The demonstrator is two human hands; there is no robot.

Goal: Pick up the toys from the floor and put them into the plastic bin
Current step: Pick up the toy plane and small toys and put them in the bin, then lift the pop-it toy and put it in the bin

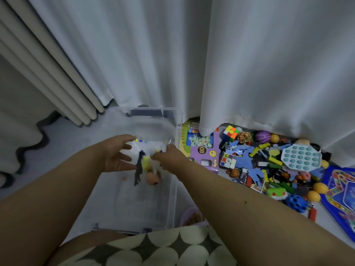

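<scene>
over the clear plastic bin (173,191), our left hand (115,154) is spread open, holding nothing; our right hand (169,155) is blurred, its fingers' grip we cannot tell, small blurred toys (148,169) just below.

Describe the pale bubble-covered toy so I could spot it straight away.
Look right of the clear plastic bin, at the toy heap along the white curtain. On its far right side lies the pop-it toy: the only flat, eight-sided white board, dotted with teal bubbles.

Clear plastic bin (173,189) on floor; toy pile (272,166) beside it.
Bin open-topped, holding blurred toys: dark figure (138,169), orange ball (152,178). Pile includes puzzle cubes and balls.
</scene>
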